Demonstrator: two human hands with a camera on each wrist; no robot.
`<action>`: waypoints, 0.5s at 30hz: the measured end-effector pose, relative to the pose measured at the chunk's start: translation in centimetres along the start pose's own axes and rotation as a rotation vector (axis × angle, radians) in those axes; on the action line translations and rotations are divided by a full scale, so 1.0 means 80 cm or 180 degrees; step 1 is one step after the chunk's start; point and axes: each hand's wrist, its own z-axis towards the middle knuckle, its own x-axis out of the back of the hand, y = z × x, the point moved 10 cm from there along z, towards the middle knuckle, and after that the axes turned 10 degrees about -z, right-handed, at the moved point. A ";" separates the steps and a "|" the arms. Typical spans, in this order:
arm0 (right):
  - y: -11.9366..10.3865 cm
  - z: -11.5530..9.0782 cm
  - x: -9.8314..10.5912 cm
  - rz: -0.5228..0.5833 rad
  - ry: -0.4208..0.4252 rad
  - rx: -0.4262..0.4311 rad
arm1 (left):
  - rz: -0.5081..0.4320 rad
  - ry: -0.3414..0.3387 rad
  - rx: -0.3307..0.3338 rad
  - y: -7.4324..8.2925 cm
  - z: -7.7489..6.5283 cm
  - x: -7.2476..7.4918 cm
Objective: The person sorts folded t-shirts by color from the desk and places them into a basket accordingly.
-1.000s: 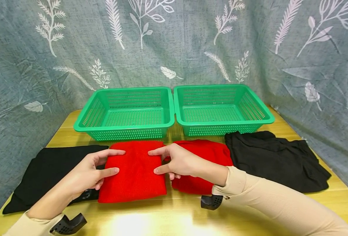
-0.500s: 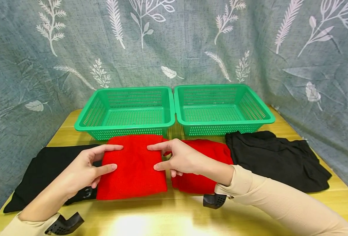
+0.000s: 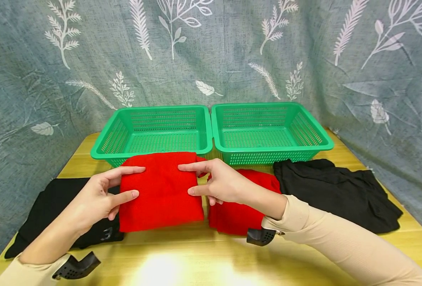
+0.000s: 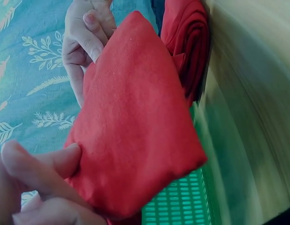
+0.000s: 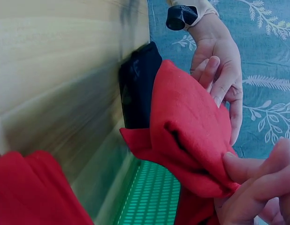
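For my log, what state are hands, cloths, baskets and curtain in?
Held red cloth: folded, raised off the table
Left hand: pinching that cloth
Right hand: pinching it too
Other red cloth: folded, unheld
Left black cloth: laid flat
Right black cloth: folded, wrinkled
Left basket: upright
Right basket: upright
Curtain: hanging, creased

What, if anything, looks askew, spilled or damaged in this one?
Nothing looks spilled or damaged. Two things look slightly untidy: a pointed corner of the held red cloth juts out in the right wrist view, and the black garment at the right lies rumpled, less smooth than the black cloth at the left.
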 end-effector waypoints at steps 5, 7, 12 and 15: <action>-0.001 0.003 0.009 0.0062 0.0055 0.0027 | 0.0012 0.0021 -0.0076 0.007 0.004 0.005; -0.002 0.005 0.013 0.0067 0.0079 0.0036 | 0.0009 0.0017 -0.0102 0.010 0.006 0.008; -0.007 0.009 0.024 0.0027 0.0130 0.0078 | 0.0054 0.0040 -0.0179 0.022 0.013 0.014; -0.012 0.012 0.031 0.0009 0.0161 0.0123 | 0.0116 0.0060 -0.0221 0.030 0.018 0.019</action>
